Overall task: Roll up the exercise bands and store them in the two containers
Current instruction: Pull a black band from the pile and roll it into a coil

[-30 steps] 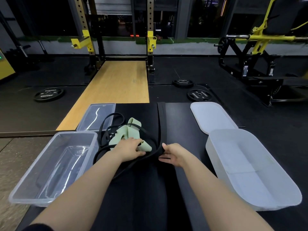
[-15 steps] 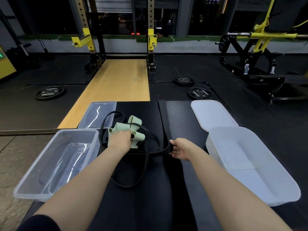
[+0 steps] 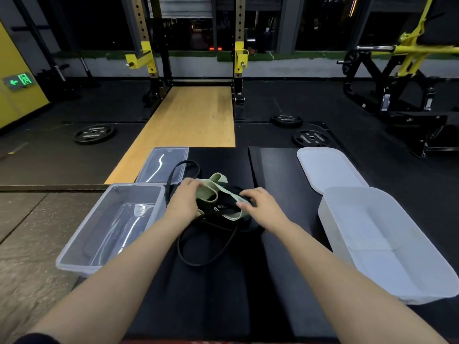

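A tangle of exercise bands lies on the black mat between my hands. A pale green flat band [image 3: 215, 189] is looped through a wide black band [image 3: 224, 207] printed KDST, and a thin black loop band [image 3: 206, 247] trails toward me. My left hand [image 3: 185, 199] grips the green band at its left side. My right hand [image 3: 258, 203] pinches the wide black band at the right of the pile. A clear plastic container [image 3: 74, 254] stands to the left, a white container [image 3: 387, 244] to the right, and I see no bands inside either.
The clear lid [image 3: 161, 165] lies behind the clear container, the white lid [image 3: 327, 170] behind the white one. The black mat [image 3: 211, 299] covers the surface. Weight plates [image 3: 94, 133], a wooden platform and a squat rack lie beyond.
My right hand moved left onto the pile and brought the wide black band over the green one. My left hand shifted slightly farther away on the green band.
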